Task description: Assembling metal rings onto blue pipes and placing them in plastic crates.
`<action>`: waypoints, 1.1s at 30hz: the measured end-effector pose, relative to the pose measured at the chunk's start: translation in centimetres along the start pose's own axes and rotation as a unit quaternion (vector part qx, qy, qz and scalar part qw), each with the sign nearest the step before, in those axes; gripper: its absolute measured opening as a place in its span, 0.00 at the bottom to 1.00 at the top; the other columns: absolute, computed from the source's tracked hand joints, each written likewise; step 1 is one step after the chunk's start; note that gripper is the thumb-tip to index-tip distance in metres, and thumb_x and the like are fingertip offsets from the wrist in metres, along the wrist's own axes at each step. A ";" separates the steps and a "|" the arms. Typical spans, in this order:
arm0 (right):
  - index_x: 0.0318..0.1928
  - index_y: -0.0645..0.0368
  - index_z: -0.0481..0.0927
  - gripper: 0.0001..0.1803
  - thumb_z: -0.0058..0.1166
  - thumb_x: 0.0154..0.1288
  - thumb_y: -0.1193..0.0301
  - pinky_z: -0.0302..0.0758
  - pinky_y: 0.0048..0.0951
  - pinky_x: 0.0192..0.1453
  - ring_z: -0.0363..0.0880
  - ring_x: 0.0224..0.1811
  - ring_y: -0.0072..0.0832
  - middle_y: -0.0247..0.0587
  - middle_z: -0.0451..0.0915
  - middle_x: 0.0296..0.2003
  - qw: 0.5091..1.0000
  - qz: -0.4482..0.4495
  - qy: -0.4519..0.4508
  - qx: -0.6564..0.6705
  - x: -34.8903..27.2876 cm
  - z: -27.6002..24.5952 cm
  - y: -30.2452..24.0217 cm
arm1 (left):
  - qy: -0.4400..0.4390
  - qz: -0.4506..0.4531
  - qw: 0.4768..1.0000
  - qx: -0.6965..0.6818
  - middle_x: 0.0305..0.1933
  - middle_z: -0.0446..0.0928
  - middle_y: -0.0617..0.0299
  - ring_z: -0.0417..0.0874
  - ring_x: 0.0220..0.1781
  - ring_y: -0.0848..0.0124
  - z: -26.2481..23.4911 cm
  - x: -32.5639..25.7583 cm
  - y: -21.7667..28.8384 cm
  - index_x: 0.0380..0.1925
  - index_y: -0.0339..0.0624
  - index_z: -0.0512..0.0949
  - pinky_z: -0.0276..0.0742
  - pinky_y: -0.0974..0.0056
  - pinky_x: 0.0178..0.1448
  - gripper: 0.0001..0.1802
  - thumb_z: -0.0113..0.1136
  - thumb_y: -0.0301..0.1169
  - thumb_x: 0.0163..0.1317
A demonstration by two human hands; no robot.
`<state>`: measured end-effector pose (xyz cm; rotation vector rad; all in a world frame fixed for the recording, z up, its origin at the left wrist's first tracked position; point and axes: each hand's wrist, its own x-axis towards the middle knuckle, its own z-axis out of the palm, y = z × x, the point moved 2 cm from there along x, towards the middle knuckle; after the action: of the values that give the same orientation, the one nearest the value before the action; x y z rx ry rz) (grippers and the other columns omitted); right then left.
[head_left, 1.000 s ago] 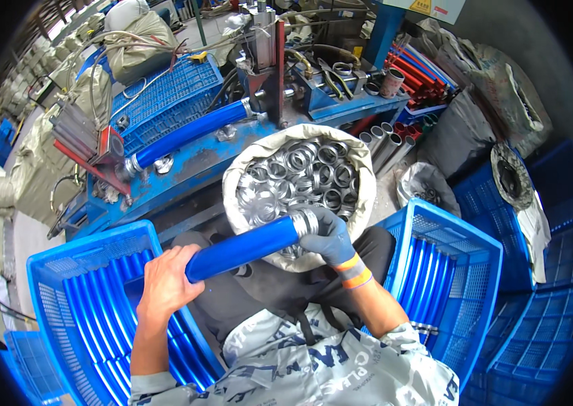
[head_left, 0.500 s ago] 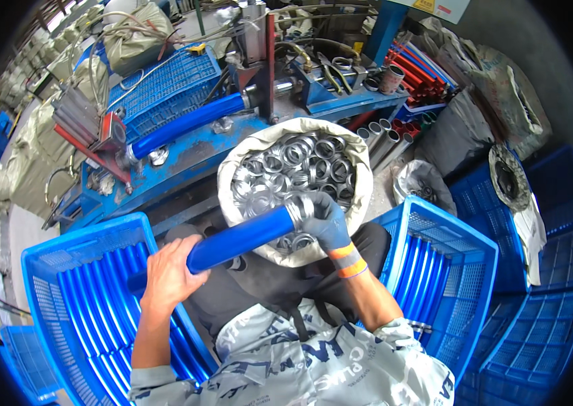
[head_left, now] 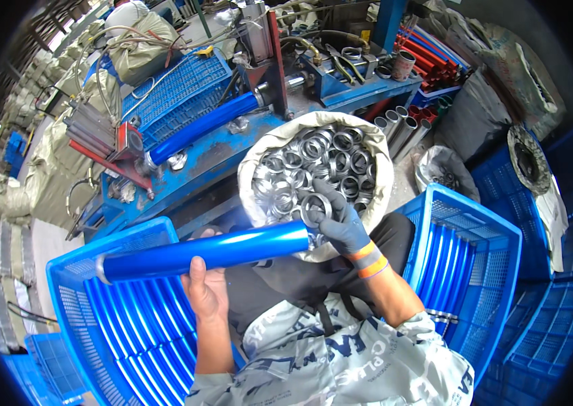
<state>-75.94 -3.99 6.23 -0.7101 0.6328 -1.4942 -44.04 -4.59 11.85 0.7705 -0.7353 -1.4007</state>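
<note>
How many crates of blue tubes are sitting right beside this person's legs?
2: the left crate, partly covered by the held blue tube, and the right crate, on the person's other side. Any stacked underneath would be hidden.

The blue tube (head_left: pixel 212 254) is now held at a gentler slant, and a silver band (head_left: pixel 101 268) is seen at its left end instead of silver rings at its right. It is now supported from below near mid-length by the left hand (head_left: pixel 208 292), rather than gripped from above. A single ring (head_left: pixel 304 211) is now pinched by the gloved right hand (head_left: pixel 348 231), just beside the tube's right end.
</note>
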 end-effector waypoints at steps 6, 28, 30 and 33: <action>0.87 0.65 0.65 0.61 0.86 0.55 0.80 0.77 0.39 0.83 0.77 0.80 0.35 0.47 0.75 0.81 0.998 0.050 -0.040 -0.015 -0.3 2.2 -0.4 | 0.040 -0.010 0.997 -0.070 0.75 0.81 0.46 0.83 0.77 0.53 -0.3 0.1 -1.8 0.81 0.45 0.70 0.81 0.41 0.81 0.36 0.70 0.44 0.82; 0.86 0.62 0.68 0.49 0.72 0.75 0.51 0.66 0.44 0.89 0.69 0.86 0.53 0.60 0.70 0.84 0.844 -0.128 -0.120 -0.506 26.8 7.6 1.7 | 0.099 0.002 0.972 -0.212 0.73 0.83 0.47 0.85 0.75 0.52 -6.9 4.3 1.5 0.73 0.38 0.77 0.80 0.39 0.83 0.31 0.68 0.48 0.82; 0.85 0.53 0.70 0.43 0.68 0.75 0.54 0.65 0.52 0.89 0.67 0.86 0.57 0.56 0.71 0.83 0.751 -0.149 -0.108 -0.634 32.2 8.2 3.7 | 0.097 0.000 0.966 -0.240 0.72 0.83 0.48 0.85 0.75 0.52 -7.5 4.2 2.5 0.72 0.38 0.78 0.80 0.39 0.83 0.31 0.68 0.49 0.81; 0.85 0.43 0.69 0.41 0.66 0.74 0.65 0.64 0.59 0.87 0.66 0.86 0.57 0.49 0.72 0.81 0.526 -0.161 -0.058 -0.833 36.8 12.9 8.8 | 0.131 0.020 0.962 -0.240 0.71 0.84 0.49 0.85 0.74 0.53 -10.5 2.8 4.6 0.67 0.37 0.79 0.80 0.40 0.83 0.30 0.68 0.50 0.80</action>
<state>-60.71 -40.77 10.06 -2.4507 1.9121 -0.6240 -32.71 -6.91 9.70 0.5357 -0.1877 -1.3351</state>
